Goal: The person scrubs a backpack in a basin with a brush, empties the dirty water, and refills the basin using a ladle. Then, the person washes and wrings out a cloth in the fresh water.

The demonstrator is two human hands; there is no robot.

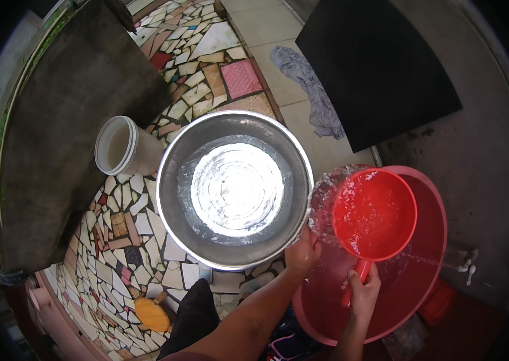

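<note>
My right hand [361,289] grips the handle of a red plastic dipper [376,212]. Water fills the dipper's bowl and spills over its left side in a clear sheet [326,198]. My left hand [303,250] is at the lower right rim of a round metal basin [168,221], close to the falling water. Its fingers are partly hidden, so whether they clasp the rim is unclear. Rippling water [236,189] in the basin reflects bright light. Beneath the dipper stands a large pink plastic tub [434,198].
A white plastic bucket [144,151] holding cloudy liquid stands left of the basin. A wall tap [466,264] sends a thin stream toward the tub. A grey cloth [310,90] lies by a black panel [380,72]. A yellow stool [152,314] stands on the broken-tile floor [144,243].
</note>
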